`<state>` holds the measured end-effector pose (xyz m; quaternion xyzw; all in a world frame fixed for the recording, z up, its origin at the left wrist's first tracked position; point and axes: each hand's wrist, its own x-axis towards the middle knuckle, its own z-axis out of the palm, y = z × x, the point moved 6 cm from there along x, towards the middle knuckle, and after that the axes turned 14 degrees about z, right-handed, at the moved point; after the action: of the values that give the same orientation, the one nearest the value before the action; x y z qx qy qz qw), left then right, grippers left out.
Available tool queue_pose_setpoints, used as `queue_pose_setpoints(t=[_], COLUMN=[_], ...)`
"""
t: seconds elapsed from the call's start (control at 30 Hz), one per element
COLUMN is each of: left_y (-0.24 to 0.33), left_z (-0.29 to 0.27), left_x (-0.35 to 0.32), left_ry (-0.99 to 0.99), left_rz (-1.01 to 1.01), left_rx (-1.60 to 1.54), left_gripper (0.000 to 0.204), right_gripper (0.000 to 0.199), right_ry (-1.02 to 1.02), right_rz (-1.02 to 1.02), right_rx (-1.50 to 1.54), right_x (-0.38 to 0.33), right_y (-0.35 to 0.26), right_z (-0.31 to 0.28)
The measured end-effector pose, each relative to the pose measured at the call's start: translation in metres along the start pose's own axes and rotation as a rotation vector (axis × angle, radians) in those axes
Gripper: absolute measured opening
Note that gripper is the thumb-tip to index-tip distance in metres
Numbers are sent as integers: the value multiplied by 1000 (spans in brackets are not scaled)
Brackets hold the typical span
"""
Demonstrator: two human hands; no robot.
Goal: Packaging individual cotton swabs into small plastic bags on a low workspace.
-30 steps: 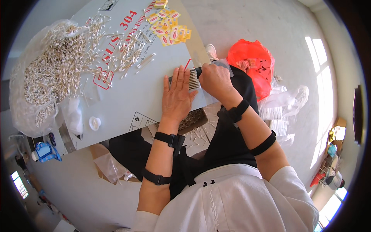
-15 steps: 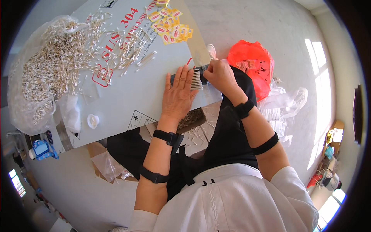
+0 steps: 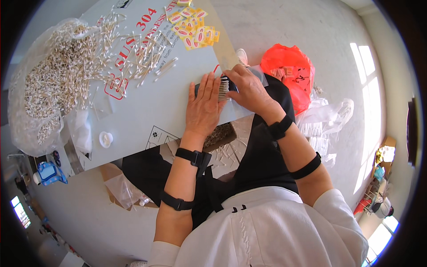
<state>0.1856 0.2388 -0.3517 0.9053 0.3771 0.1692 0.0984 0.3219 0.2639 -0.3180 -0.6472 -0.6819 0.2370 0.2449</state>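
On the pale grey bench [image 3: 147, 115], the left hand [image 3: 203, 107] lies flat, fingers spread, its fingertips at a small bundle of cotton swabs [image 3: 223, 90]. The right hand [image 3: 249, 89] closes its grip over the bundle's other side, on a clear plastic sleeve [image 3: 260, 73]. A large heap of loose swabs [image 3: 53, 84] spills from a clear bag at the far left, with strays scattered toward the middle. Yellow and red labels [image 3: 195, 31] lie at the far edge. A red plastic bag [image 3: 289, 71] sits on the floor to the right. A small white cap [image 3: 106, 139] rests near the bench's near edge.
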Motion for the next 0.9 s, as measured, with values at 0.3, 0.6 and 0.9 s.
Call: queue_pose_setpoints(t=[0.3, 0.6, 0.9], left_y=[2, 4, 6], left_z=[1, 2, 2], left_x=[1, 3, 2], left_ry=[-38, -86, -2], left_rz=[-15, -70, -61], left_rx=[15, 28, 26], left_gripper=[70, 73, 75], right_gripper=[61, 39, 16], right_ry=[-87, -80, -272], right_rz=[-75, -67, 296], right_rx=[-169, 64, -526], right_x=[-10, -9, 21], right_y=[-2, 6, -7], right_z=[4, -2, 14])
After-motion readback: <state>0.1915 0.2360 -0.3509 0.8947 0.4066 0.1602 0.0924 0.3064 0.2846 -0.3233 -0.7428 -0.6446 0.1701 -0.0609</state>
